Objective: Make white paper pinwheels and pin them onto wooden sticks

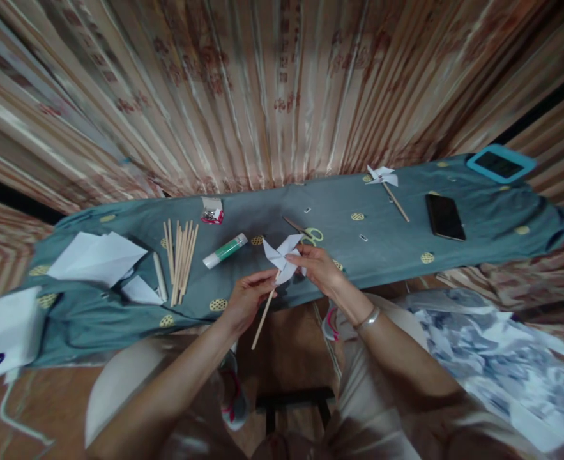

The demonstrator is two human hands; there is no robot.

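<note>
"Which step is in hand?"
"Apparently, the four-bladed white paper pinwheel point(278, 257) is being set on its thin, pale wooden stick point(263, 319), at the near edge of the teal cloth-covered worktop point(329, 198). The stick is pinched in the left hand's point(248, 299) fingers, the paper in the right hand's point(322, 269)."
"What is called for?"
"A steady stick, probably, and light pressure."
"Any writing?"
"None can be read on the green-and-white plastic glue stick point(225, 251)."
</note>
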